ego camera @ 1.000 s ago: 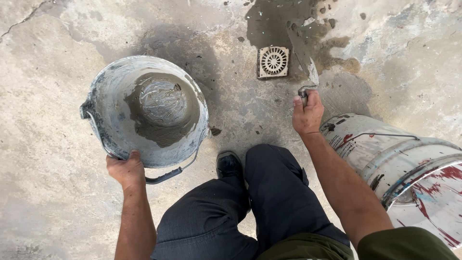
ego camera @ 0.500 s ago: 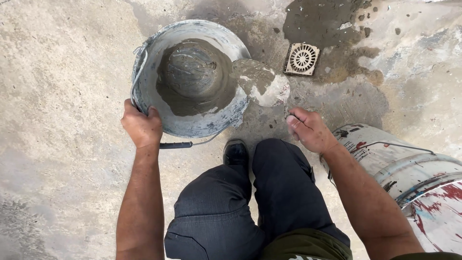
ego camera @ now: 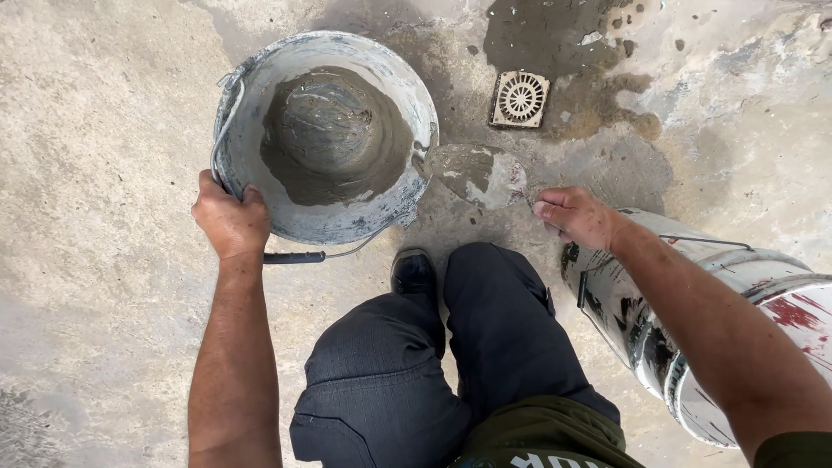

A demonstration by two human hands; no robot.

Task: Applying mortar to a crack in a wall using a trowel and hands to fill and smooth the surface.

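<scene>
My left hand (ego camera: 229,221) grips the near rim of a grey bucket (ego camera: 407,95) that is tilted toward me and holds wet grey mortar (ego camera: 334,134). My right hand (ego camera: 576,217) is closed on the handle of a trowel (ego camera: 481,173), whose flat blade carries mortar and rests against the bucket's right rim. The bucket's wire handle hangs down at its near side. I crouch over both, my dark trousers and a black shoe (ego camera: 413,273) just below the bucket.
A square floor drain grate (ego camera: 521,99) sits in a wet dark patch of the concrete floor beyond the trowel. A paint-stained white bucket (ego camera: 693,329) lies on its side under my right forearm.
My left hand went from the floor to the bucket's rim and tilted it toward me. My right hand brought the trowel from near the drain to the bucket's right rim.
</scene>
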